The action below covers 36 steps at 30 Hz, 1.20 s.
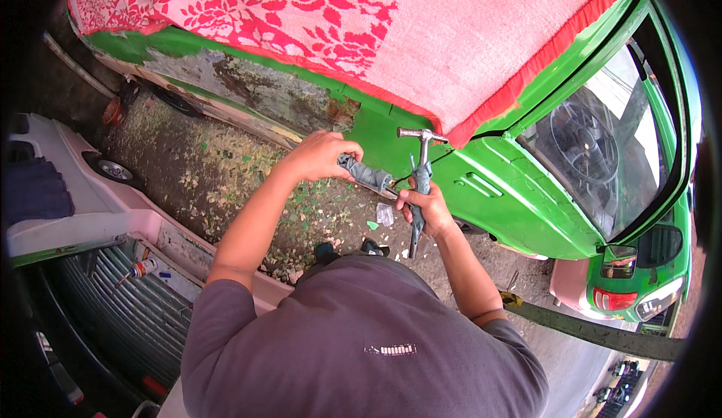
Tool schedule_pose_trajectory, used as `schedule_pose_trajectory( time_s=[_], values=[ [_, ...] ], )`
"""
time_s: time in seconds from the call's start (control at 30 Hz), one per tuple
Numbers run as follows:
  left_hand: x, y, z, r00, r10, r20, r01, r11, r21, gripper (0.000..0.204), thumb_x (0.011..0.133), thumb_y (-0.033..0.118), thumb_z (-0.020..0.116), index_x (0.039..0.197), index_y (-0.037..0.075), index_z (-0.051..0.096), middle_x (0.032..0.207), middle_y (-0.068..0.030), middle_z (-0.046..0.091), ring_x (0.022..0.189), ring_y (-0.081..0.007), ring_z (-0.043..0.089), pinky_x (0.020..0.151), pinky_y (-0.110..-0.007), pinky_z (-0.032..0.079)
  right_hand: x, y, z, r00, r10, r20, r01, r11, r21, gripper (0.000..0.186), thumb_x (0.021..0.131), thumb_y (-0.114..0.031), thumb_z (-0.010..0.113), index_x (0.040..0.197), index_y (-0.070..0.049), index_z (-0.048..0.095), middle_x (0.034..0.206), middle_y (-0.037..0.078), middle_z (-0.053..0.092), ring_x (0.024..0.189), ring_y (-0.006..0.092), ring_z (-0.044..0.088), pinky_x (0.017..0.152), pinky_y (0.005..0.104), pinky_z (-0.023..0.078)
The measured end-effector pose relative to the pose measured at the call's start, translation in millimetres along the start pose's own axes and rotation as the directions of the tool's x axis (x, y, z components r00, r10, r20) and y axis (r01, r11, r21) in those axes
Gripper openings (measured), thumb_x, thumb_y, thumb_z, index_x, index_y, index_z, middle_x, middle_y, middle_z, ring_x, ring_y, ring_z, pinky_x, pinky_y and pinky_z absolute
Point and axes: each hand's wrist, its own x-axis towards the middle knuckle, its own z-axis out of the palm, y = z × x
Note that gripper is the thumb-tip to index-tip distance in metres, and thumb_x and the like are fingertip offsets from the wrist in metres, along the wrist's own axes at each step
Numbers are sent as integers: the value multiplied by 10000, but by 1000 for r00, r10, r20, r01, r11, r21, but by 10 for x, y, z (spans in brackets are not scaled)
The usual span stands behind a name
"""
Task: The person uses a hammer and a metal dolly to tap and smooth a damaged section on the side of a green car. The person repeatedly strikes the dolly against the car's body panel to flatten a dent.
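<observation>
In front of my body, my left hand (322,155) is closed around the upper end of a tool with a thick grey-wrapped handle (368,176). A thin metal shaft runs from this handle toward my right hand (427,207), whose fingertips are close to it; whether they touch it I cannot tell. My right hand grips a hammer (421,170) by its grey-wrapped handle. The hammer stands head up, near the green vehicle's door (504,192). Beyond my left hand, the vehicle's side has a bare, rust-stained patch (278,95).
A red and pink patterned blanket (316,19) covers part of the green vehicle. Paint flakes litter the ground (226,162) between it and a pink and white vehicle (154,222) on the left. A ribbed bed (113,298) holds a small tube (141,268). Another green car (639,283) stands at right.
</observation>
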Motion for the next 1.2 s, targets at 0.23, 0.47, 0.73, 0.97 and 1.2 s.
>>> schedule_pose_trajectory(
  time_s=[0.23, 0.47, 0.73, 0.97, 1.2],
  values=[
    [15, -127, 291, 843, 227, -488, -250, 968, 19, 623, 641, 197, 781, 1229, 134, 586, 1281, -97, 600, 1256, -263, 495, 1102, -440, 319, -2, 51, -23, 991, -119, 63, 114, 991, 76, 275, 847, 6, 667, 968, -86, 437, 687, 139, 622, 500, 165, 552, 435, 267, 421],
    [-3, 24, 1105, 923, -304, 234, 40, -530, -847, 552, 894, 400, 652, 1313, 80, 490, 1261, -151, 601, 1140, -275, 607, 984, -483, 465, 3, 22, -66, 974, -208, 91, 216, 973, -83, 262, 829, 25, 689, 969, -47, 480, 708, 131, 639, 544, 162, 578, 494, 272, 449],
    [134, 109, 1030, 914, -400, -65, -176, -246, -953, 330, 961, 374, 598, 1144, 101, 572, 1074, -116, 683, 941, -229, 691, 806, -400, 576, -10, 52, 71, 996, -83, 40, 86, 994, -68, 251, 860, -88, 718, 1039, -22, 555, 704, 102, 637, 508, 139, 552, 456, 255, 423],
    [-6, 376, 999, 884, -456, -108, -240, -243, -940, 326, 935, 302, 656, 1156, 81, 564, 1156, -112, 658, 1058, -221, 653, 879, -377, 551, 35, 352, 17, 997, -25, 75, 25, 1000, 1, 198, 876, -143, 711, 977, -20, 593, 665, 61, 597, 475, 130, 527, 434, 251, 413],
    [-172, 336, 1047, 888, -437, -141, -260, -226, -939, 276, 950, 269, 641, 1115, 66, 555, 1163, -120, 636, 1099, -232, 633, 911, -378, 540, 27, 205, 88, 992, 5, 126, -1, 1000, -27, 225, 880, -162, 709, 986, -8, 585, 639, 63, 572, 467, 132, 513, 429, 258, 407]
  ],
)
